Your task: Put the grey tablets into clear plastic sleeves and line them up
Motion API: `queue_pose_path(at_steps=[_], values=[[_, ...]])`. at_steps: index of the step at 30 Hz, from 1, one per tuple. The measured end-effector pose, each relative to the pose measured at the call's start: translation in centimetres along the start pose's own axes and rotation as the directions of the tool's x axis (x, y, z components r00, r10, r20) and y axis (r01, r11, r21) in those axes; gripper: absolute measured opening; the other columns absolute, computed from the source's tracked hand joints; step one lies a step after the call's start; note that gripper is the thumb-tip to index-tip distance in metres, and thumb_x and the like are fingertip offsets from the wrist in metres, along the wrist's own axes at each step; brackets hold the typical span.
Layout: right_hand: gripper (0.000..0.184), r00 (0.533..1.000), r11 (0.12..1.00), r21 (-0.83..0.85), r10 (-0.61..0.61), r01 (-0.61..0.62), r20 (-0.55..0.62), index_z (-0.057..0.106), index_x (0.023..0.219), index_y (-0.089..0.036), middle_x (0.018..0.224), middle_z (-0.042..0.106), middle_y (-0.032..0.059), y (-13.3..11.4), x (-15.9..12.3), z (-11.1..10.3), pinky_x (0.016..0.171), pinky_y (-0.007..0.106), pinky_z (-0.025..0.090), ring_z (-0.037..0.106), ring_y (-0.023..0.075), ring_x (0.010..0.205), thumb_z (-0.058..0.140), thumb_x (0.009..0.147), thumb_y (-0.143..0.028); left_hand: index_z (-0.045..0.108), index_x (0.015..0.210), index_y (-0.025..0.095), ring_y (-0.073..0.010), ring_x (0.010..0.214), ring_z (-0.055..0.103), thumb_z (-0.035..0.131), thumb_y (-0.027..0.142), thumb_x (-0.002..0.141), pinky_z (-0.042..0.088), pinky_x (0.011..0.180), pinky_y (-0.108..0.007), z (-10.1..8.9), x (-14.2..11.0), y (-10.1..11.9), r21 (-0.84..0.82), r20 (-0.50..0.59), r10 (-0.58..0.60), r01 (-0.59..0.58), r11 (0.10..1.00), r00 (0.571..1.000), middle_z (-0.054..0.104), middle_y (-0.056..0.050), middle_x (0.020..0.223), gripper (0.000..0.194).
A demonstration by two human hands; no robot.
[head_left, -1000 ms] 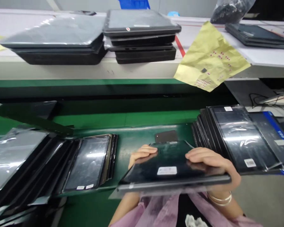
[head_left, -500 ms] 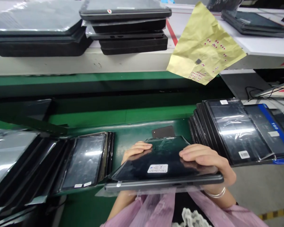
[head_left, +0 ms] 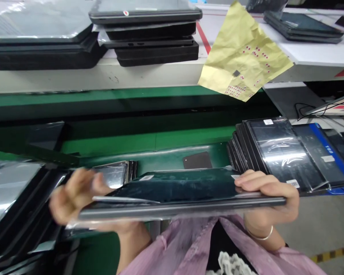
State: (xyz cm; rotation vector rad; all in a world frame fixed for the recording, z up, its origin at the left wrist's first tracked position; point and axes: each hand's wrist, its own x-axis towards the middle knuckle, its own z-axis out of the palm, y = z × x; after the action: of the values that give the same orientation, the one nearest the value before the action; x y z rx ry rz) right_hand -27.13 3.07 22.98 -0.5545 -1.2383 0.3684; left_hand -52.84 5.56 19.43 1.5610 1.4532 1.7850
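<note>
A tablet (head_left: 177, 187) in clear film is tilted nearly edge-on in front of me, its long dark side edge towards me. My right hand (head_left: 271, 194) grips its right end, fingers over the screen and the rest of the hand beneath. At the left end is my left hand (head_left: 74, 194), blurred, its fingers lifted and apart beside the tablet's corner. Whether the palm touches the underside is hidden. White labels show on the tablet's far side. Loose film hangs along its lower edge.
Leaning tablets (head_left: 283, 152) stand in a row at right, more tablets (head_left: 14, 198) at left. A small dark plate (head_left: 197, 160) lies on the green bench (head_left: 157, 156). Above, a shelf (head_left: 149, 74) carries stacked tablets (head_left: 157, 51) and a hanging yellow sheet (head_left: 243, 57).
The tablet has turned and tipped more edge-on, reaching further left. My left hand has moved left from the screen to the tablet's left end. My right hand keeps its grip, slightly further right.
</note>
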Motion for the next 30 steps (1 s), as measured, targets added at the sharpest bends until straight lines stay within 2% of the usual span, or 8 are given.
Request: queue_pose_path(at_steps=[5,11,15,19,23,25,28,30], values=[[0.015,0.999,1.000,0.006,0.016,-0.016,-0.041,0.065,0.103,-0.016,0.082,0.071,0.0013,-0.3,0.1,-0.2,0.055,0.030,0.055,0.068,0.0161,0.072,0.061,0.089,-0.012,0.068,0.087,0.025,-0.0174,0.069,0.069,0.055,0.055,0.088,0.058,0.064,-0.031,-0.1,-0.1,-1.8,-0.328,0.107,0.258,-0.211,0.921,0.960,0.073,0.001,0.076,0.033],[0.026,0.986,0.961,-0.245,-0.150,0.128,-0.076,0.064,0.109,-0.021,0.092,0.068,0.0009,1.2,0.5,-2.0,0.078,0.036,0.057,0.067,0.0171,0.085,0.068,0.084,-0.014,0.066,0.098,0.028,-0.0153,0.066,0.069,0.061,0.039,0.090,0.055,0.059,-0.027,-2.0,1.0,0.1,-0.191,0.331,0.421,-0.377,0.906,0.844,0.075,0.001,0.080,0.015],[0.070,0.904,0.747,-0.514,-0.302,0.422,0.303,0.047,0.139,-0.021,0.142,0.050,0.0044,0.7,0.8,-2.0,0.111,0.044,0.042,0.048,0.0247,0.130,0.079,0.076,-0.024,0.066,0.089,0.021,-0.0155,0.074,0.070,0.048,0.023,0.096,0.052,0.062,-0.028,-0.5,0.6,5.0,0.134,0.298,0.526,-0.580,0.803,0.797,0.074,-0.001,0.078,0.020],[0.034,0.929,0.977,-0.157,-0.079,0.144,0.360,0.057,0.122,-0.019,0.105,0.070,0.0049,0.2,-0.1,-0.1,0.076,0.042,0.058,0.069,0.0217,0.096,0.061,0.089,-0.013,0.070,0.090,0.017,-0.0164,0.083,0.068,0.060,0.016,0.087,0.050,0.068,-0.028,2.2,-0.1,7.5,0.204,0.455,0.743,-0.870,0.450,0.491,0.075,-0.004,0.090,0.011],[0.028,0.999,0.998,-0.056,0.007,-0.009,-0.032,0.063,0.099,-0.017,0.079,0.069,-0.0009,0.8,-0.4,1.1,0.058,0.030,0.051,0.068,0.0158,0.070,0.069,0.077,0.000,0.055,0.129,0.026,-0.0209,0.105,0.064,0.074,0.038,0.079,0.049,0.093,-0.039,3.6,-0.5,4.0,0.095,0.002,0.623,-0.621,0.778,0.782,0.067,-0.004,0.124,0.055],[0.017,0.992,0.996,0.011,0.087,-0.087,-0.093,0.063,0.094,-0.018,0.076,0.068,-0.0022,0.8,0.0,1.2,0.056,0.029,0.049,0.066,0.0144,0.066,0.069,0.081,-0.007,0.053,0.130,0.025,-0.0228,0.108,0.066,0.070,0.041,0.083,0.051,0.094,-0.042,4.1,-0.9,1.7,-0.111,0.110,0.420,-0.409,0.906,0.901,0.069,-0.007,0.121,0.052],[0.003,0.984,0.988,0.083,0.141,-0.132,-0.111,0.063,0.089,-0.019,0.072,0.066,-0.0032,0.5,0.4,0.6,0.052,0.027,0.045,0.063,0.0129,0.062,0.062,0.091,-0.019,0.064,0.104,0.022,-0.0193,0.088,0.072,0.061,0.028,0.091,0.055,0.088,-0.037,4.9,-1.6,-0.3,-0.216,0.353,0.308,-0.243,0.946,0.883,0.076,-0.005,0.094,0.014],[0.005,0.984,0.990,0.046,0.138,-0.133,-0.117,0.062,0.092,-0.021,0.073,0.065,-0.0041,0.5,0.3,-0.5,0.057,0.029,0.048,0.062,0.0134,0.065,0.066,0.088,-0.022,0.063,0.096,0.021,-0.0167,0.079,0.072,0.058,0.023,0.092,0.056,0.078,-0.032,5.1,-1.8,-0.1,-0.235,0.308,0.344,-0.280,0.931,0.887,0.076,-0.004,0.086,0.007]])
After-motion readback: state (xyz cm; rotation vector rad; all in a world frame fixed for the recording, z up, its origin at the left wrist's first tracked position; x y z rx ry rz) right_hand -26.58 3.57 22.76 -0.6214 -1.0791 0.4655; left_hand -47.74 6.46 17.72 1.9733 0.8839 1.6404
